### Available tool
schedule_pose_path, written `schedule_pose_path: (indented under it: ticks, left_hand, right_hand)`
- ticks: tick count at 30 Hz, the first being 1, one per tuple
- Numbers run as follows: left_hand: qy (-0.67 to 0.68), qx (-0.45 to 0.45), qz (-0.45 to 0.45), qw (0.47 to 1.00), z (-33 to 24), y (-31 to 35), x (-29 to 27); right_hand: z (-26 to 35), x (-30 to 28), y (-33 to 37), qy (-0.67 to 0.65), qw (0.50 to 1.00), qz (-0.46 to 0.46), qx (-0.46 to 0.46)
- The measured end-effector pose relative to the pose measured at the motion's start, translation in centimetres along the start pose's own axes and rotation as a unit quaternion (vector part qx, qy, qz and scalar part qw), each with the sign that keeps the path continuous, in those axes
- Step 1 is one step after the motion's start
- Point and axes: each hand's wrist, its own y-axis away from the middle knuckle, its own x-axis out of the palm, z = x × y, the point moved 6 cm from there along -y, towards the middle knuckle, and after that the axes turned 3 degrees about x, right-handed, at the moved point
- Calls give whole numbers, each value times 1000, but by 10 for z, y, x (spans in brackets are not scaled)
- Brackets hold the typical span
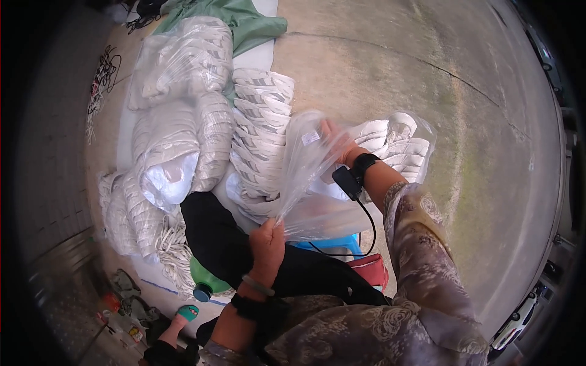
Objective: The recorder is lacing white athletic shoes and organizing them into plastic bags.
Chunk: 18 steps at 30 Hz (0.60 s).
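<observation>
A clear plastic bag (299, 174) with a small white label is stretched between my two hands. My left hand (267, 245) is closed in a fist on its near edge. Higher up, my right hand (337, 143) grips the film at its far side, the fingers partly blurred behind the plastic. Just left of the bag runs a long row of nested white shoe uppers (259, 131) with grey patches. Beyond my right wrist, more white uppers (406, 146) lie inside clear plastic. A black device (347, 182) with a cable hangs at that wrist.
Bagged bundles of white uppers (165, 131) are piled at the left, beside white laces (176, 253). A green bottle (207, 277), blue stool (332, 244) and red bag (371, 271) are close to my legs. Green cloth (244, 24) lies far off; another person's slippered foot (187, 313) shows lower left.
</observation>
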Motion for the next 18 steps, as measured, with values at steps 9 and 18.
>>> schedule_pose_path:
  ticks: [9,18]
  left_hand:
    - [-68,-1,8,998,-9,-9,2]
    - [-19,-9,37,999,-12,-20,8]
  right_hand:
    - [-13,21,-45,52,992,88,74]
    - [-27,36,-74,-160,971,149,97]
